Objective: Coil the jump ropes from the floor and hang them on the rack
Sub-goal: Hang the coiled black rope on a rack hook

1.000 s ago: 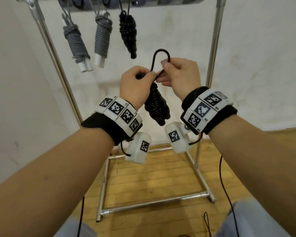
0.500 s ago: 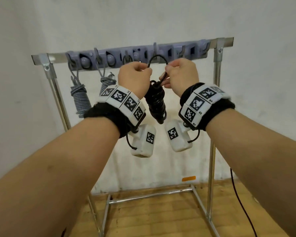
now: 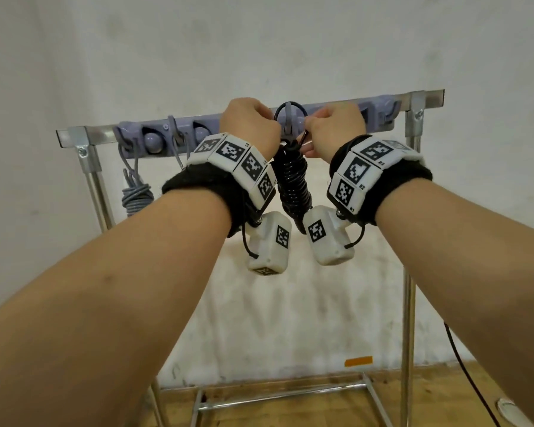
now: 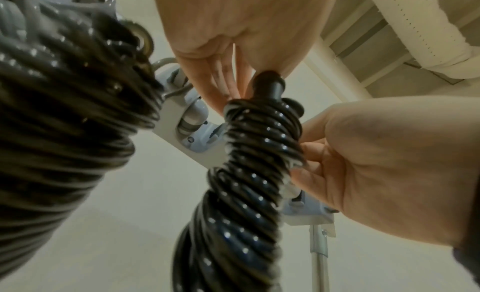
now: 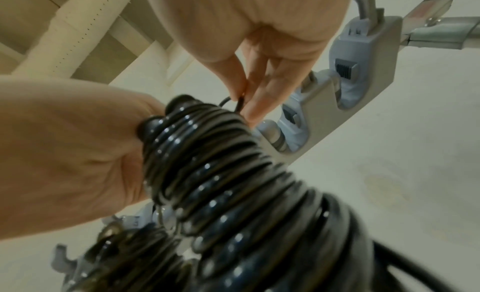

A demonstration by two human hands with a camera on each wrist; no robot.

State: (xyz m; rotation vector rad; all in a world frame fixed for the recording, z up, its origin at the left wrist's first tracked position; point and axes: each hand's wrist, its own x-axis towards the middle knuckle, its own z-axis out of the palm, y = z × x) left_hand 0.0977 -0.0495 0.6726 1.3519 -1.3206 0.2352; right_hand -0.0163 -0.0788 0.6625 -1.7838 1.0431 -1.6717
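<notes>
Against a white wall, a metal rack. Left hand grips the coiled black rope; right hand pinches its loop open, likely to hook it.

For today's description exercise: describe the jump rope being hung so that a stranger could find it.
Find the metal rack by the white wall. At its grey hook bar, both hands hold a glossy black coiled rope, its loop at a hook; the grey rope hangs untouched.

Black coiled jump rope upright, top loop at rack hook.
</notes>
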